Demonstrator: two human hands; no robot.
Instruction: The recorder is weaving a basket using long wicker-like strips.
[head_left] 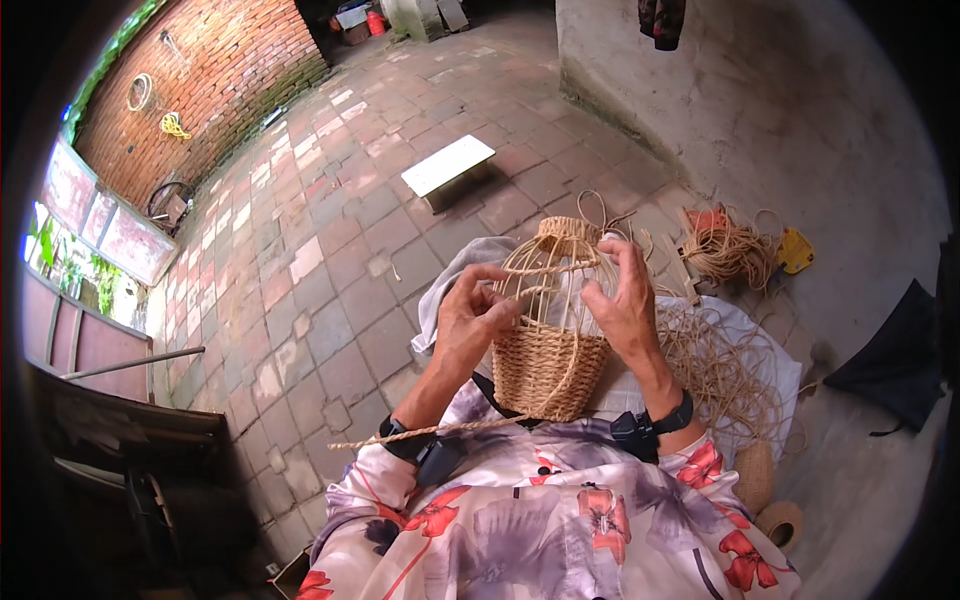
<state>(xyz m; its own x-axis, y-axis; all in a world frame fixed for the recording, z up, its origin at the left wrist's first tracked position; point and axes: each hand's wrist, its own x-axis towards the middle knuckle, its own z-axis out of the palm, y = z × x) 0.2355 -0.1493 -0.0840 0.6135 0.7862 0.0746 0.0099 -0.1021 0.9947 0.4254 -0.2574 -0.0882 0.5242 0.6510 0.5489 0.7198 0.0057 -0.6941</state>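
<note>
A half-woven straw basket (548,368) rests in my lap, its lower part tightly woven and its upper part bare upright ribs meeting at a woven collar (566,233). My left hand (470,318) pinches the ribs on the basket's left side. My right hand (625,298) grips the ribs on the right side, fingers curled over them. A twisted straw cord (430,432) runs from the basket's base across my left wrist.
A loose heap of straw cord (722,372) lies on a white cloth (750,318) at my right. A coil of cord (728,247) and a yellow tool (795,250) sit by the plastered wall. A small white stool (449,165) stands on the brick paving ahead.
</note>
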